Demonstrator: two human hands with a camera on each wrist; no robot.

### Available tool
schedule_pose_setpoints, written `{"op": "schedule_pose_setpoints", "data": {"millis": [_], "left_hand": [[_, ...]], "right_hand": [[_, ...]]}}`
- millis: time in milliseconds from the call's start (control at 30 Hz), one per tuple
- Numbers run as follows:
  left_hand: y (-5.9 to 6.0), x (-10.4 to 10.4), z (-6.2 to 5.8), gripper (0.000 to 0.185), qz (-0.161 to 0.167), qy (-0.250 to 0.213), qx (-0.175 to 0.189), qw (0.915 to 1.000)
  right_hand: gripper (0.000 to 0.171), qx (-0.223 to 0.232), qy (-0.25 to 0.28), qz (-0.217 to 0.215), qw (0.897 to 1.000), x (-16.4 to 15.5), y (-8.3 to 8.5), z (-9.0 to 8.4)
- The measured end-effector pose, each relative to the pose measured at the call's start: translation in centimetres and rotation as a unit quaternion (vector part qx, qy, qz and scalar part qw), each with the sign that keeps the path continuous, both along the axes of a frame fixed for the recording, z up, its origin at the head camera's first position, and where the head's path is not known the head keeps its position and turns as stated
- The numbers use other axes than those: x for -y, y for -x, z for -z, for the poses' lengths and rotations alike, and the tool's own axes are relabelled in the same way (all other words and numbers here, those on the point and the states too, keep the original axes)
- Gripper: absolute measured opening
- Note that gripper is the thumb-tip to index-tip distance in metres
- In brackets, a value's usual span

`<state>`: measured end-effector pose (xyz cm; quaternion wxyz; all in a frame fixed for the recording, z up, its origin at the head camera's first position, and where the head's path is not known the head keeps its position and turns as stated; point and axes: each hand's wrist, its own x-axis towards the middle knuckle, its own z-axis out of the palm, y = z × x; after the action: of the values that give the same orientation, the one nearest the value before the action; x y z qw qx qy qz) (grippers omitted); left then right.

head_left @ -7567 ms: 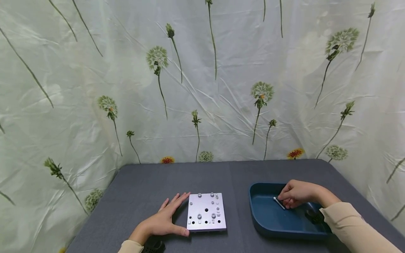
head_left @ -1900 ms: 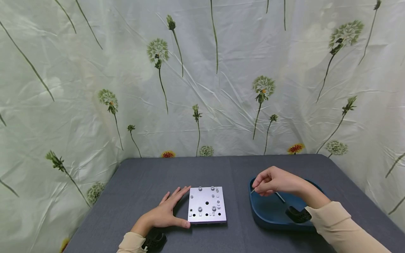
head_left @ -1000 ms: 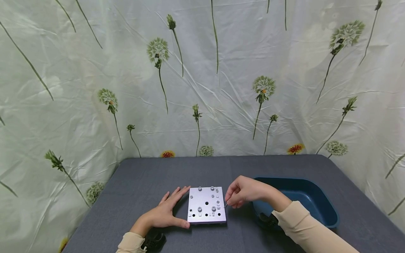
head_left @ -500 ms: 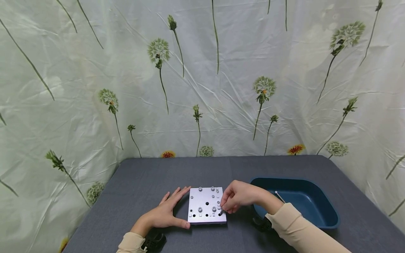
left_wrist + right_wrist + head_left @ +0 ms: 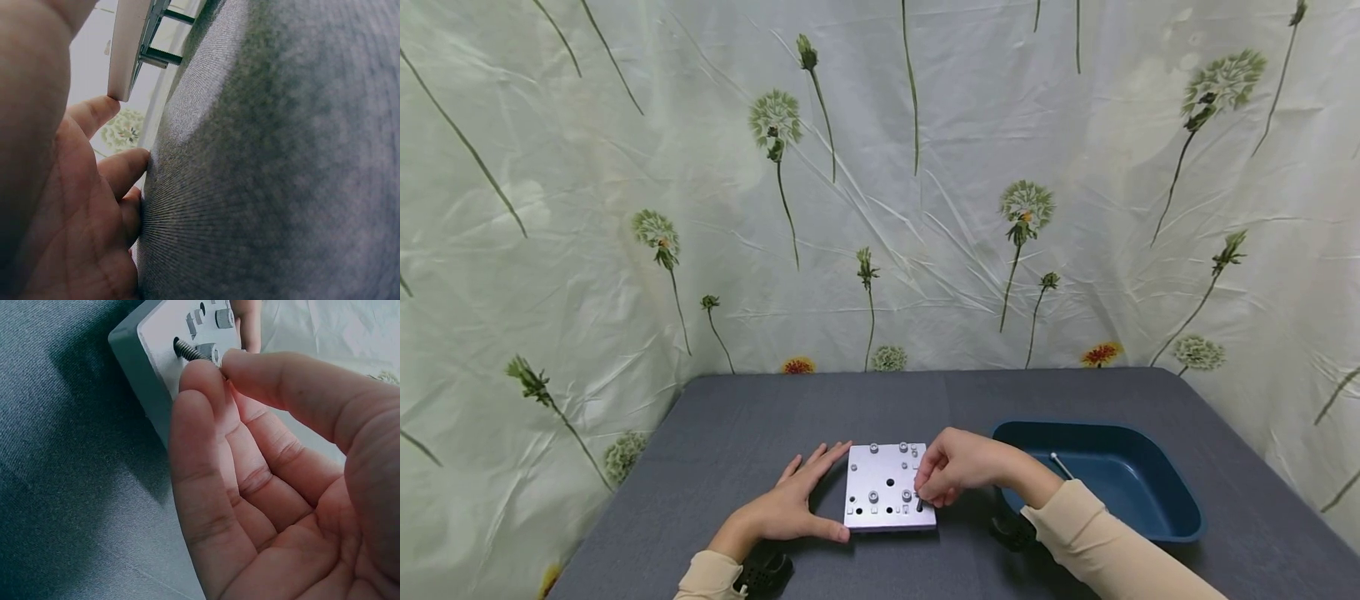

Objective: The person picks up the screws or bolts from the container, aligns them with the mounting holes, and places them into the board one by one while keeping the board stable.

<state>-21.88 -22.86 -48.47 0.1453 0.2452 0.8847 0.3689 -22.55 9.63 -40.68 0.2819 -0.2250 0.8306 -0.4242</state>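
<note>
A silver metal plate with several holes and raised screw heads lies on the table, held off the cloth on short legs that show in the left wrist view. My left hand is spread along its left side, thumb and index fingertip at the front and back corners. Between thumb and fingertips, my right hand pinches a threaded screw. The screw's tip is at the mouth of the hole near the plate's front right corner, beside a socket screw head. The fingers cover the screw's head end.
To the right stands a blue tray, partly behind the right forearm. A thin metal rod with a rounded end leans inside it. Grey cloth covers the table, and a floral curtain hangs behind.
My right hand has come left from the tray to the plate with the screw, and the screw now stands steeper at the corner hole. The left hand has stayed at the plate's edge.
</note>
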Motion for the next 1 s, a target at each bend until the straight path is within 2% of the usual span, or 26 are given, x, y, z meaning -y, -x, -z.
{"op": "schedule_pose_setpoints", "data": {"millis": [1000], "left_hand": [[0.01, -0.06, -0.18, 0.121, 0.0, 0.004, 0.002, 1.0]], "right_hand": [[0.008, 0.019, 0.006, -0.011, 1.0, 0.16, 0.08, -0.14]]}}
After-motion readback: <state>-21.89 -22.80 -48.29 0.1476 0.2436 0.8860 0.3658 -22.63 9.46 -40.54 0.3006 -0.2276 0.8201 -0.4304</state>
